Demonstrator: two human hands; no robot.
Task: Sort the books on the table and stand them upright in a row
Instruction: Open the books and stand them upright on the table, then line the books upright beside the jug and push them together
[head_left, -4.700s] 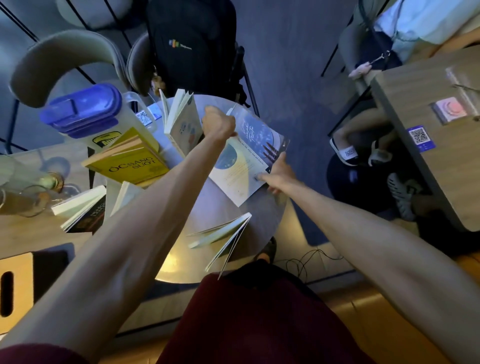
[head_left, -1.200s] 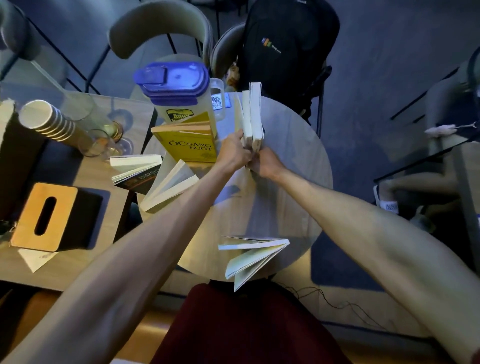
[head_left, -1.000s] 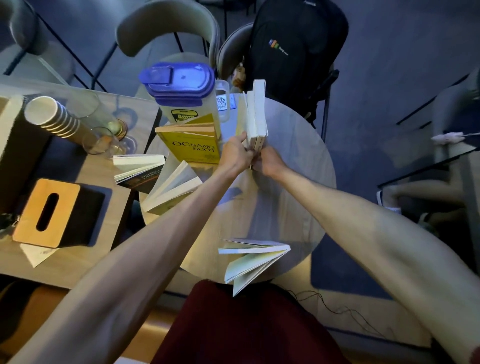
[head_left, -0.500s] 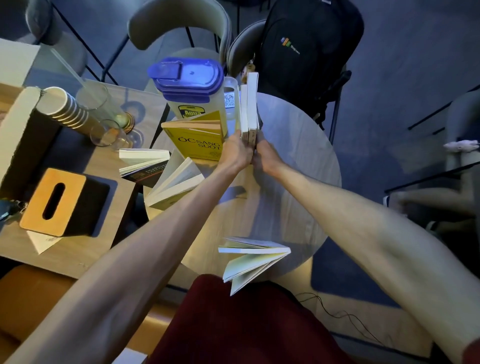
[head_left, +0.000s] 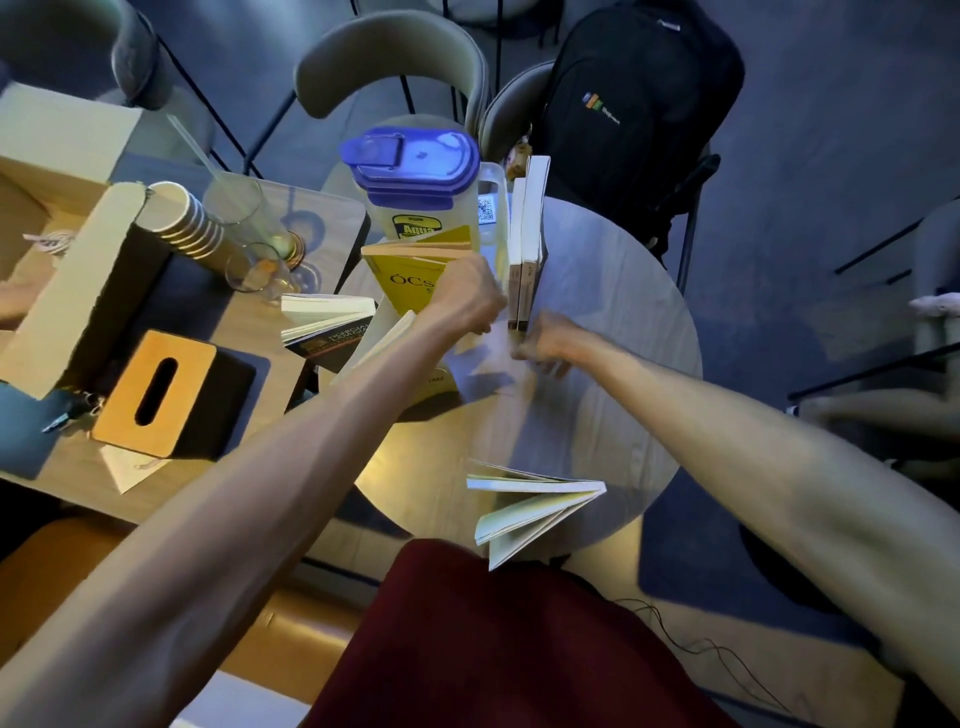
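both hands (head_left: 470, 299) off two upright books (head_left: 525, 244)

Café seating area, round table (head_left: 623, 291), stacked paper cups (head_left: 182, 223), water jug (head_left: 415, 182), chairs (head_left: 389, 57)

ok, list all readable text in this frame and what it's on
"Aqua": label on the clear pitcher; smaller print unreadable.
"ÓCS": visible part of the title on the yellow book; the rest is hidden by the left hand.
Dark book: light title lettering, too blurred to read.
Backpack: coloured logo with small white word, unreadable.
QR sticker: code only, no legible words.
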